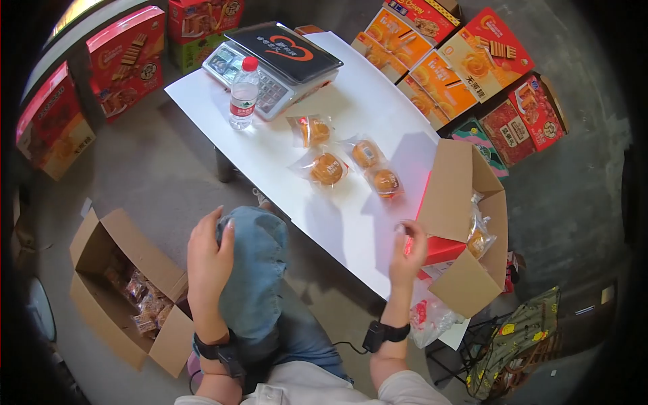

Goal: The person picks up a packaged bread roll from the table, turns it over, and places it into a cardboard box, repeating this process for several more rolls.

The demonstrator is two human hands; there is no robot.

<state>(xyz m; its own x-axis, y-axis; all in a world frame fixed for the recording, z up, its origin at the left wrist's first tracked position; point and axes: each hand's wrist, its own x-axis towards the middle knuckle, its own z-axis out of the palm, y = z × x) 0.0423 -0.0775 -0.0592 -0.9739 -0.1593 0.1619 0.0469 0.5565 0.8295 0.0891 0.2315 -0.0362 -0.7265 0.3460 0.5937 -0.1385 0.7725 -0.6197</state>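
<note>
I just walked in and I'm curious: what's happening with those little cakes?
A person sits at a white table. Their left hand rests on their knee; their right hand is raised, apparently empty, beside an open cardboard box on the table's edge. Four wrapped cakes lie on the table, with a scale and water bottle behind.

Water bottle (244, 94) and scale (280, 64) on table (368, 94), well beyond right hand (408, 251). Open carton (108, 236) with wrapped snacks on floor, just left of left hand (209, 253). Red and orange boxes (439, 74) on floor, far beyond both.
</note>
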